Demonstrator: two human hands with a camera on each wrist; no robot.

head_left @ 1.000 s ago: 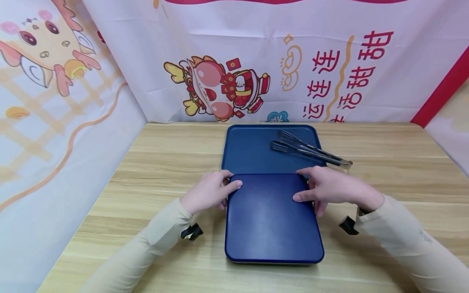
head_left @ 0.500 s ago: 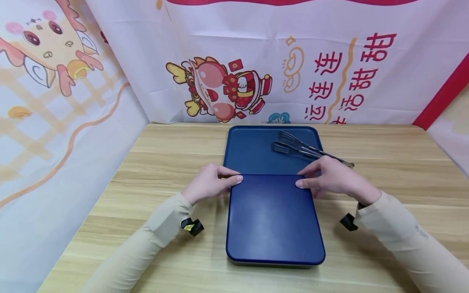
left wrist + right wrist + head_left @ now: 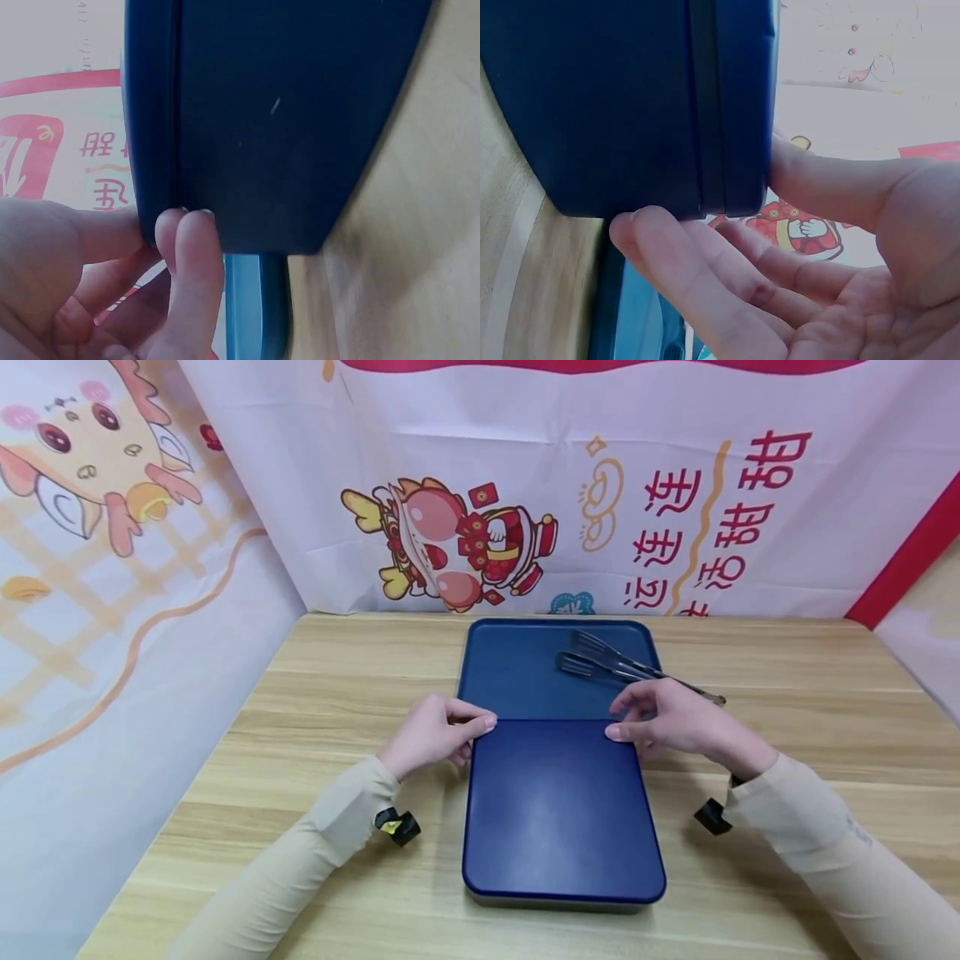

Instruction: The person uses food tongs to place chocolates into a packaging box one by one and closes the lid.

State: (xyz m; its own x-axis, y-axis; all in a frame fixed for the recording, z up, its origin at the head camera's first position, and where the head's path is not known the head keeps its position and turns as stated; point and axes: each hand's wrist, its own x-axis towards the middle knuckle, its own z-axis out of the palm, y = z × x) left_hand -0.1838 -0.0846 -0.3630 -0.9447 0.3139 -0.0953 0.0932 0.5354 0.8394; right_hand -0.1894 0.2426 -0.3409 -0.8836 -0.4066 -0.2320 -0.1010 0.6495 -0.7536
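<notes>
A dark blue rectangular box (image 3: 277, 135) stands on the table, its flat lid (image 3: 562, 810) on top. At the far left corner my left hand (image 3: 438, 735) pinches the lid, thumb on its top. In the left wrist view, the fingertips (image 3: 196, 225) touch the box's side at the lid seam. My right hand (image 3: 675, 722) is at the far right corner, thumb on the lid, other fingers curled below. The right wrist view shows a band (image 3: 711, 112) between lid and body, with fingertips (image 3: 649, 225) at the box's end. The box's inside is hidden.
Behind the box lies a blue tray (image 3: 517, 668), partly covered by it in the head view. Black slotted tongs (image 3: 622, 668) rest across the tray's right side, handles over its edge. A printed cloth (image 3: 480, 427) hangs along the back of the wooden table (image 3: 337, 693).
Both hands have shifted to the box's far corners, the right thumb moving up along the lid. The right forefinger has lifted slightly off the far edge. Box, tray and tongs stay put.
</notes>
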